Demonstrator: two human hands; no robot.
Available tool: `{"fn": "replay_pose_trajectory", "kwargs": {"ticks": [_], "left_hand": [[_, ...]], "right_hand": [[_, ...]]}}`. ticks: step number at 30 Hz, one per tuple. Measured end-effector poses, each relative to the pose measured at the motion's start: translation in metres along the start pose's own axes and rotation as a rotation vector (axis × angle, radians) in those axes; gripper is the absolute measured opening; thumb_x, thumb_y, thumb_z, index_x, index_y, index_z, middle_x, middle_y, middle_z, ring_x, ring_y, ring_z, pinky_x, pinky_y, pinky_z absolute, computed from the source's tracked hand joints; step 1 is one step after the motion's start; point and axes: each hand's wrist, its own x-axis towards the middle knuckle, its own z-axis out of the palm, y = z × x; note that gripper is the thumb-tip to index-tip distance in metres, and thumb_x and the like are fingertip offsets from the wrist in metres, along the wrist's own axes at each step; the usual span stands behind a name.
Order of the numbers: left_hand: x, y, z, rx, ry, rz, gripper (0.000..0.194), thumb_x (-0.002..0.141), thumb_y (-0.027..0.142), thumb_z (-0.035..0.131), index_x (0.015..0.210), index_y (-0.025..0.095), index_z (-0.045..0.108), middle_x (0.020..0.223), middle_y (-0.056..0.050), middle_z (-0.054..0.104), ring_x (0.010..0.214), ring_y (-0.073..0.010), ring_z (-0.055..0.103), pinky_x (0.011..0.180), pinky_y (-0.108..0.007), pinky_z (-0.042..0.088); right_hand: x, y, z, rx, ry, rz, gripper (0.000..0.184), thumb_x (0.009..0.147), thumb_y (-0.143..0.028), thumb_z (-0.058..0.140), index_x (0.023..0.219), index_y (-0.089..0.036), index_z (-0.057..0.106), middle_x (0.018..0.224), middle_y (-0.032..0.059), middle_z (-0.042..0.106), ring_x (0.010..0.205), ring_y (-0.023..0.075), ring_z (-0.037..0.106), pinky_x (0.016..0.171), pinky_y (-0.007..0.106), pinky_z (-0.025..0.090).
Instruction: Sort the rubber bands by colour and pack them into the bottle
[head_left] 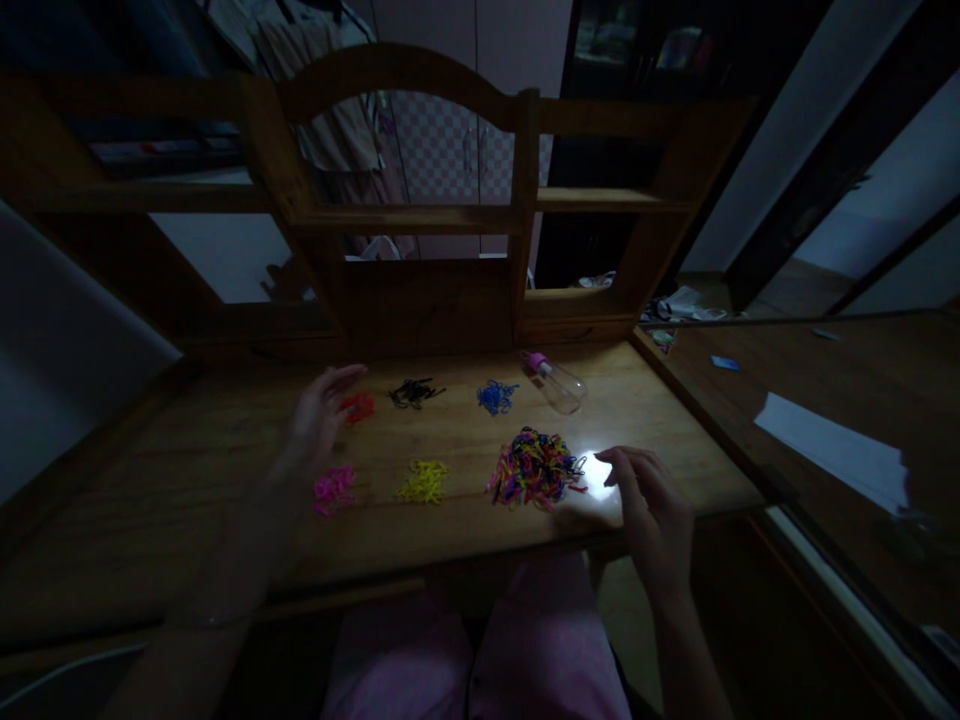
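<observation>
Rubber bands in a mixed-colour heap (534, 470) lie just left of the right hand (654, 505) in the head view, near its fingertips but with a small gap of lit tabletop (675, 430) between; that hand has its thumb and forefinger bent close together, and I cannot tell whether they meet or pinch a band.

The left hand (316, 415) is blurred, its fingers stretched forward and parted from the thumb in a loose, open shape; whether a band sits in it I cannot tell; just right of its thumb side, partly behind the hand, lies a small pile of red bands (360, 406); on the near side of that hand are pink bands (334, 489); to its right and nearer the person, yellow bands (424, 482); right of its fingertips, black bands (414, 392); between the two hands, beyond the mixed heap, blue bands (496, 397); a clear bottle (564, 389) with a pink cap (535, 361) lies farther out than the right hand's fingertips and to their left.
</observation>
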Motion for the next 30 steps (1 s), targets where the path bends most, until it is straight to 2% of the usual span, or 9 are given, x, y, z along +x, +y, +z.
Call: {"fn": "replay_pose_trajectory", "kwargs": {"ticks": [3,6,9,11,15,19,21,24,30], "left_hand": [[-0.043,-0.008,0.026,0.287,-0.109,0.180,0.023,0.091,0.031,0.053,0.100,0.019,0.070,0.115,-0.005,0.068,0.112,-0.0227,0.056,0.076,-0.025,0.049],[-0.094,-0.021,0.056,0.528,-0.294,0.207,0.020,0.087,0.036,0.059,0.094,0.023,0.072,0.103,-0.005,0.070,0.092,-0.0211,0.062,0.073,-0.027,0.049],[-0.132,-0.040,0.081,0.638,-0.441,0.287,0.013,0.085,0.032,0.061,0.086,0.025,0.072,0.098,-0.005,0.068,0.092,-0.0213,0.062,0.077,-0.028,0.049],[-0.146,-0.056,0.093,0.669,-0.501,0.349,0.012,0.086,0.027,0.060,0.087,0.026,0.072,0.097,-0.004,0.067,0.092,-0.0209,0.062,0.079,-0.030,0.049],[-0.150,-0.087,0.109,0.804,-0.525,0.491,0.016,0.087,0.021,0.057,0.099,0.026,0.068,0.101,-0.005,0.065,0.100,-0.0231,0.058,0.088,-0.036,0.045],[-0.142,-0.103,0.120,0.940,-0.503,0.548,0.018,0.086,0.023,0.062,0.104,0.024,0.065,0.104,-0.006,0.062,0.104,-0.0247,0.054,0.090,-0.038,0.045],[-0.139,-0.106,0.124,0.957,-0.514,0.555,0.018,0.085,0.025,0.065,0.102,0.023,0.064,0.102,-0.005,0.061,0.102,-0.0242,0.054,0.088,-0.037,0.045],[-0.138,-0.105,0.127,0.965,-0.532,0.567,0.005,0.085,0.022,0.063,0.091,0.023,0.064,0.095,-0.004,0.061,0.097,-0.0233,0.054,0.085,-0.036,0.044],[-0.138,-0.100,0.115,0.960,-0.527,0.561,0.002,0.087,0.023,0.062,0.085,0.022,0.063,0.093,-0.004,0.063,0.094,-0.0229,0.055,0.084,-0.036,0.044]], "right_hand": [[-0.001,0.002,0.000,-0.012,-0.005,0.010,0.021,0.095,-0.033,0.053,0.093,-0.022,0.070,0.091,0.0033,0.064,0.077,0.0163,0.060,0.069,0.030,0.045],[-0.002,0.006,0.000,-0.003,-0.015,0.027,0.020,0.094,-0.034,0.054,0.094,-0.021,0.069,0.092,0.0036,0.064,0.077,0.0160,0.060,0.066,0.029,0.046],[-0.003,0.012,0.002,-0.015,-0.022,0.035,0.017,0.092,-0.034,0.057,0.091,-0.021,0.068,0.092,0.0037,0.065,0.076,0.0164,0.061,0.065,0.029,0.047],[-0.004,0.016,0.003,-0.034,-0.032,0.042,0.017,0.091,-0.034,0.058,0.089,-0.021,0.068,0.091,0.0035,0.065,0.075,0.0167,0.061,0.063,0.028,0.047],[-0.006,0.020,0.006,-0.056,-0.075,0.058,0.016,0.090,-0.033,0.057,0.091,-0.022,0.067,0.093,0.0037,0.065,0.075,0.0161,0.061,0.060,0.027,0.047],[-0.008,0.021,0.005,-0.078,-0.106,0.068,0.016,0.091,-0.033,0.057,0.093,-0.022,0.068,0.096,0.0037,0.065,0.076,0.0159,0.061,0.060,0.026,0.046],[-0.008,0.021,0.004,-0.080,-0.112,0.070,0.016,0.091,-0.033,0.056,0.093,-0.022,0.068,0.096,0.0038,0.065,0.077,0.0160,0.061,0.061,0.026,0.046],[-0.008,0.020,0.004,-0.079,-0.127,0.078,0.016,0.091,-0.032,0.056,0.094,-0.022,0.068,0.097,0.0040,0.065,0.077,0.0163,0.061,0.061,0.026,0.046],[-0.007,0.019,0.007,-0.074,-0.154,0.069,0.015,0.093,-0.030,0.055,0.093,-0.022,0.067,0.096,0.0037,0.065,0.078,0.0159,0.061,0.062,0.026,0.046]]}}
